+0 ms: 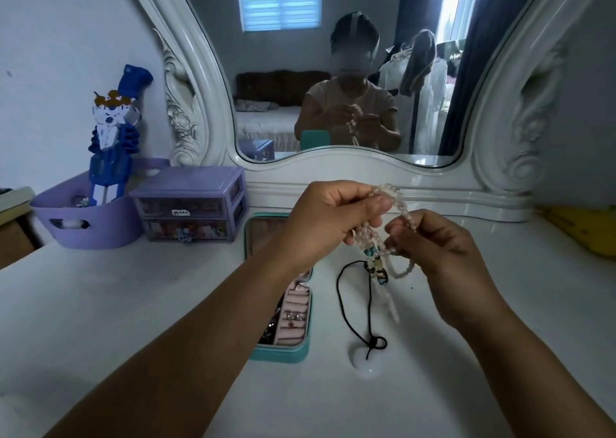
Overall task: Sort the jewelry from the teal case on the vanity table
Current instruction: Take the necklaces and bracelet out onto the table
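- The left hand (328, 217) pinches a strand of pale, translucent round beads (396, 201) between thumb and fingers, held up above the middle of the white vanity table (133, 304), towards its back edge
- The right hand (433, 241) pinches the same strand a little lower; loops hang between and below the two hands, with a small coloured charm (375, 264) dangling among them
- The open teal case (276, 351) lies on the table under the left forearm, its pink ring rolls still holding a few pieces
- Just to the right of the case a black cord with a white heart-shaped pendant (366, 364) lies on the table top
- The beads look light and limp, smooth enough to slide through fingers, and the loops seem apt to tangle; the thread may snap if tugged
- A pinch on the thread between beads, near a crossing, should serve better than pulling at loose ends
- A purple two-drawer box (190, 204) and a purple plastic basket (83, 217) stand at the back left corner
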Tool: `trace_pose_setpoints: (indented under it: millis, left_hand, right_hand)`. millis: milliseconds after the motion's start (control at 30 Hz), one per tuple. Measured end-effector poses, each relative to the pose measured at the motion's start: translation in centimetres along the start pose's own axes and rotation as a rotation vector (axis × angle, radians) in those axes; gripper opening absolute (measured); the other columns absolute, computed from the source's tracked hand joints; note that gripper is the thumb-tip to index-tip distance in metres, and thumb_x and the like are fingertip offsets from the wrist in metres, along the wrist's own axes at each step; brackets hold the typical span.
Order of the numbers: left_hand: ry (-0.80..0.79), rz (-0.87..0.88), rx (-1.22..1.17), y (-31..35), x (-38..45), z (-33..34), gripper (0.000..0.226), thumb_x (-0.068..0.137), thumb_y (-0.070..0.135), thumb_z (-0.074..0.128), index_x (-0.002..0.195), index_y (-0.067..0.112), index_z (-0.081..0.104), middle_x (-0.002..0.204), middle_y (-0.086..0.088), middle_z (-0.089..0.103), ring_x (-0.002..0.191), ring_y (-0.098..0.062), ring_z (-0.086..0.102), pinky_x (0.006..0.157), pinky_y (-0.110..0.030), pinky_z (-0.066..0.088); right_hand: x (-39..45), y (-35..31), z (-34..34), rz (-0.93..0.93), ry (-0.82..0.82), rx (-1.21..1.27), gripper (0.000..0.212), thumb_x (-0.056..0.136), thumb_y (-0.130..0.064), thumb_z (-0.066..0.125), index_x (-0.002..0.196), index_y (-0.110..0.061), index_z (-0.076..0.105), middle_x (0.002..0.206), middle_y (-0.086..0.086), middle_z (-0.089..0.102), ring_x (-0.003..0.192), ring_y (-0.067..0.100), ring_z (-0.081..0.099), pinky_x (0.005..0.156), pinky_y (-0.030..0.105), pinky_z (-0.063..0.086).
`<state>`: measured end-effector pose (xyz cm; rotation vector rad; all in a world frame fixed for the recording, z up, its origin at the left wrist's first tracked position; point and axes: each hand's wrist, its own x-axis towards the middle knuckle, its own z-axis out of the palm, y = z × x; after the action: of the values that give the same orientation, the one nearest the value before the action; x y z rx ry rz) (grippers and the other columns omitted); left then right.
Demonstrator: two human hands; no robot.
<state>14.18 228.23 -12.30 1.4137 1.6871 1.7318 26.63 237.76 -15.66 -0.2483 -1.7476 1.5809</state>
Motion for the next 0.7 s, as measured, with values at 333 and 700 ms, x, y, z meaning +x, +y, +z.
trace_pose_setpoints:
  millis: [333,700]
  left_hand:
    - [-0.127,-0.146,-0.130,-1.1,0.6,5.3,0.011,0.086,0.019,0.062,0.080,0.012,0.068,0.053,0.000,0.055,0.038,-0.008,0.046,0.038,-0.018,0.039]
    - [-0.109,-0.347,0.209,-6.5,1.3,8.6,0.026,0.077,0.033,0.072,0.076,0.007,0.071,0.054,0.004,0.056,0.049,-0.007,0.049,0.056,-0.022,0.042]
  right_hand:
    - [-1.3,-0.6,-5.4,0.062,0.114,-0.049,0.015,0.084,-0.006,0.058,0.070,-0.010,0.060,0.049,0.004,0.054,0.038,0.019,0.045,0.039,0.024,0.037]
    - [-2.4,4.0,-8.3,0.271,0.132,-0.392,0.010,0.082,-0.005,0.062,0.080,-0.015,0.064,0.067,0.010,0.066,0.057,0.021,0.059,0.051,0.025,0.047]
